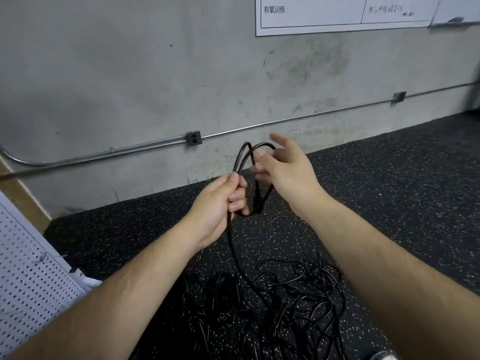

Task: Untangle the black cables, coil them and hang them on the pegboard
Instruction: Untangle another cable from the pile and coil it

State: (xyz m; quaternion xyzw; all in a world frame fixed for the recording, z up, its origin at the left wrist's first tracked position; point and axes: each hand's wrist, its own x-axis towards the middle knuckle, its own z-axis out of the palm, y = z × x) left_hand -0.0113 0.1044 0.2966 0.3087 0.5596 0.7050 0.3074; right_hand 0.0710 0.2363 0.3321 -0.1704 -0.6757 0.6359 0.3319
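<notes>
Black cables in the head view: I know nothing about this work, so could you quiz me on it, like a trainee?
1. True or false: the left hand grips the black cable loops.
2. Where does the tangled pile lie? A on the speckled floor; B on a shelf; C in a box.
3. Fill in: the pegboard stands at the person's ____ side.
Key: 1 true; 2 A; 3 left.

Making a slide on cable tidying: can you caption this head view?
Left hand grips looped black cable, right hand at the loop's top, above a cable tangle on the floor.
</notes>
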